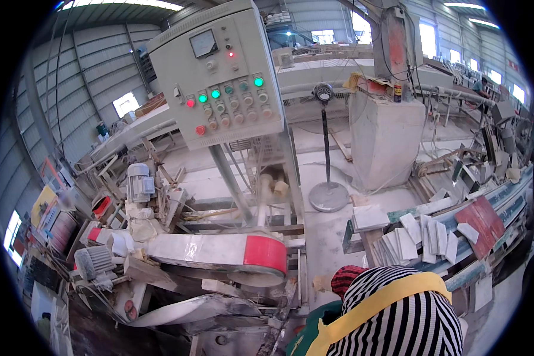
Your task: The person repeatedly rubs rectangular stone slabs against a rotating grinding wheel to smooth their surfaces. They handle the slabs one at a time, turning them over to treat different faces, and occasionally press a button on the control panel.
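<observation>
At the far left we see the ribbed metal wall [101, 71] of a large hall. In front of it, low down, a grey finned motor [94, 263] lies on its side, and a paler motor [140, 183] stands upright just beyond it. From beside them a long white belt guard [202, 249] runs toward the middle, ending in a rounded red band [266, 252]. Above it we face a grey control cabinet [243, 41] on legs, tilted in our view, with a small screen [203, 43], rows of buttons and several lit green lamps. Right of the cabinet a dark pole stands on a round base [329, 197].

At the lower edge, right of centre, we see a black-and-white striped garment [391, 314] crossed by a yellow strap, with green cloth on its left and red checked cloth [346, 280] at its top. Neither our left hand nor our right hand shows, so we cannot tell how far open either is or whether it holds anything.

Behind the garment rises a pale block [385, 142] bearing a small can [397, 92]. Nearer, pale tiles [405, 244] lean and overlap on a greenish bench [470, 273], just beyond the striped garment. A reddish board [479, 225] lies right of most of them.
</observation>
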{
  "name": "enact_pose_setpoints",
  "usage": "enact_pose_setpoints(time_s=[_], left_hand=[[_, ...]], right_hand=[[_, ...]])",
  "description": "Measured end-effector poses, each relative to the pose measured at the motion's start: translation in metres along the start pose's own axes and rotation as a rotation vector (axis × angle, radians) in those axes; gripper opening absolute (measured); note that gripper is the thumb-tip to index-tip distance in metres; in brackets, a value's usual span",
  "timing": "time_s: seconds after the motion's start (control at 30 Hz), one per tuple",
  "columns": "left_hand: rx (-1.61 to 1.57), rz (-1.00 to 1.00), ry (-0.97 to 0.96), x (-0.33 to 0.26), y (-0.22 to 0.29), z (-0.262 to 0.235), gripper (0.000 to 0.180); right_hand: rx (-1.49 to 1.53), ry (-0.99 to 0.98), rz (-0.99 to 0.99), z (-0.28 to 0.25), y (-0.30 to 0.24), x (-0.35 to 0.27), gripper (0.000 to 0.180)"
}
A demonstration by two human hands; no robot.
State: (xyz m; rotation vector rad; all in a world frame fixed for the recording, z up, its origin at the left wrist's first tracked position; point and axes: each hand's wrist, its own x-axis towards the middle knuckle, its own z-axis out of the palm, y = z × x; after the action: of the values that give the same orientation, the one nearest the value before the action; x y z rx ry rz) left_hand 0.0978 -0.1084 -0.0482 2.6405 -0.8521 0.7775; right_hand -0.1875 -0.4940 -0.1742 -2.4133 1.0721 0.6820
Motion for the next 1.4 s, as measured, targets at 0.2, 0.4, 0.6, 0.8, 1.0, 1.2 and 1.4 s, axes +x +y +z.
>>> enact_pose_setpoints(time_s=[0.2,0.4,0.6,0.8,1.0,1.2,1.4], left_hand=[[0.018,-0.028,0.019,-0.003,0.002,0.003,0.069],[0.050,-0.012,0.028,-0.003,0.006,0.007,0.068],[0.007,-0.142,-0.034,-0.028,-0.015,0.008,0.067],[-0.443,-0.788,-0.141,-0.098,-0.029,-0.024,0.066],[-0.740,-0.636,-0.346,-0.036,0.058,-0.027,0.061],[-0.886,-0.100,-0.454,0.046,0.147,-0.013,0.075],[-1.512,-0.707,-0.656,0.048,0.123,-0.019,0.055]], right_hand=[[0.079,0.082,-0.072,-0.024,-0.005,0.016,0.040],[0.453,-0.042,-0.054,0.030,-0.026,0.082,0.040],[0.580,0.010,-0.202,0.071,-0.027,0.098,0.043],[0.861,-0.083,-0.366,0.038,-0.096,0.079,0.047],[1.286,-0.648,-0.538,-0.031,-0.209,0.007,0.054],[1.413,-0.218,-0.675,-0.059,-0.241,-0.024,0.054],[1.750,-0.349,-0.656,-0.126,-0.203,-0.063,0.043]])
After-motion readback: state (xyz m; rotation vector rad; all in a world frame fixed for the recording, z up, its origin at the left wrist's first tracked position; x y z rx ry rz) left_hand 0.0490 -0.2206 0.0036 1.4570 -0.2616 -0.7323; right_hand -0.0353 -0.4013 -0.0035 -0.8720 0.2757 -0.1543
